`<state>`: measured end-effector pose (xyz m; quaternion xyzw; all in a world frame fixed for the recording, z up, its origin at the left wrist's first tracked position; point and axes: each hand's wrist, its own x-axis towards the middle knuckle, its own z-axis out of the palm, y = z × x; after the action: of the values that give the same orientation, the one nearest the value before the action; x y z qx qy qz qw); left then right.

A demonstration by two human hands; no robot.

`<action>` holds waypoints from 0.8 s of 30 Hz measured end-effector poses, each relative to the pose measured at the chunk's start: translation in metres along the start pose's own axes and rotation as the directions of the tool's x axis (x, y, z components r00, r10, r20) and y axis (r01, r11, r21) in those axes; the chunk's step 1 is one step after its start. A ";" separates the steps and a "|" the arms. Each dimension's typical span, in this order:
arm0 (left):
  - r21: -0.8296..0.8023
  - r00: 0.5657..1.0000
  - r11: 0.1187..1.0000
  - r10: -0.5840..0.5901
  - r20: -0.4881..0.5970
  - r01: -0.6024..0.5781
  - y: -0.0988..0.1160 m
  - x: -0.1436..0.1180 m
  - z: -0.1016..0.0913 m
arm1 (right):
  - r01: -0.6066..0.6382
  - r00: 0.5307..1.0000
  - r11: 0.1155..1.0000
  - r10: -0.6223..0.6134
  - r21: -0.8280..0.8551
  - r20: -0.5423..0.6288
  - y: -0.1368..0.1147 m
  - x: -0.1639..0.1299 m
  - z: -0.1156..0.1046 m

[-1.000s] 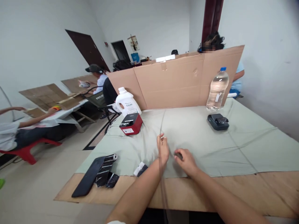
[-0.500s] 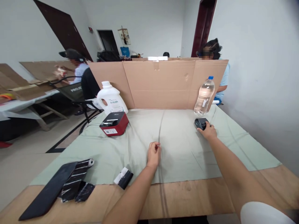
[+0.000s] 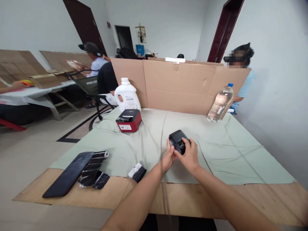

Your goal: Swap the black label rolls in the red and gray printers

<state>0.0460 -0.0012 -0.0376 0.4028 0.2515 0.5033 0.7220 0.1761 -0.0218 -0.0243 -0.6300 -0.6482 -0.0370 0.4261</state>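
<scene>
Fingers of right hand (image 3: pixel 189 155) and left hand (image 3: pixel 167 158) close around black device (image 3: pixel 177 141) between them.

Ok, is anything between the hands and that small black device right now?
No. Both hands already grip the small black device: left hand on its left side, right hand on its right, above the green cloth. Nothing visible intervenes.

I hold a black device (image 3: pixel 177 141) in both hands, my left hand (image 3: pixel 167 158) and right hand (image 3: pixel 189 155) gripping it above the green cloth (image 3: pixel 223 150). A red printer (image 3: pixel 128 120) sits well apart on the left.
</scene>
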 end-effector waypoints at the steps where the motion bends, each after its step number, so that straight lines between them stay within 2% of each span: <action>1: -0.066 1.000 0.998 -0.020 -0.019 0.019 0.002 -0.001 0.000 | 0.022 1.000 1.000 -0.022 -0.006 0.021 -0.012 -0.011 0.003; 3: -0.101 0.994 0.995 -0.005 -0.106 -0.006 0.006 -0.001 -0.003 | 0.060 0.996 0.997 -0.064 0.057 0.067 -0.024 -0.024 0.003; 6: -0.059 0.986 0.997 0.036 -0.164 -0.047 0.012 0.002 -0.007 | 0.033 0.995 0.963 -0.057 0.266 0.081 -0.018 -0.021 -0.001; 8: -0.034 0.992 0.999 0.037 -0.123 -0.041 0.013 0.003 -0.009 | -0.090 0.996 0.913 0.082 0.397 0.037 -0.009 -0.011 -0.003; 11: 0.057 0.998 0.997 0.047 -0.031 -0.045 0.014 0.002 -0.009 | -0.297 0.947 0.776 0.316 0.556 0.065 0.000 0.000 0.003; 13: 0.168 0.999 0.985 0.045 0.025 -0.049 0.015 0.000 -0.009 | -0.369 0.924 0.708 0.351 0.602 0.154 0.002 -0.001 0.010; 16: 0.272 0.999 0.962 0.002 0.043 -0.014 0.017 0.000 -0.011 | -0.420 0.904 0.666 0.365 0.617 0.221 0.004 -0.009 0.019; 18: 0.227 0.999 0.973 -0.048 0.017 0.042 0.017 0.002 -0.014 | -0.450 0.887 0.611 0.393 0.652 0.244 0.006 -0.012 0.021; 21: 0.118 0.991 0.984 -0.134 -0.022 0.136 0.017 0.006 -0.017 | -0.490 0.858 0.483 0.412 0.726 0.306 0.009 -0.011 0.018; 24: 0.089 0.984 0.980 -0.172 -0.043 0.176 0.019 0.008 -0.019 | -0.531 0.828 0.365 0.418 0.765 0.375 0.010 -0.008 0.013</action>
<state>0.0246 0.0151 -0.0317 0.4034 0.3215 0.4330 0.7392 0.1768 -0.0190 -0.0421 -0.5015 -0.3956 0.4428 0.6293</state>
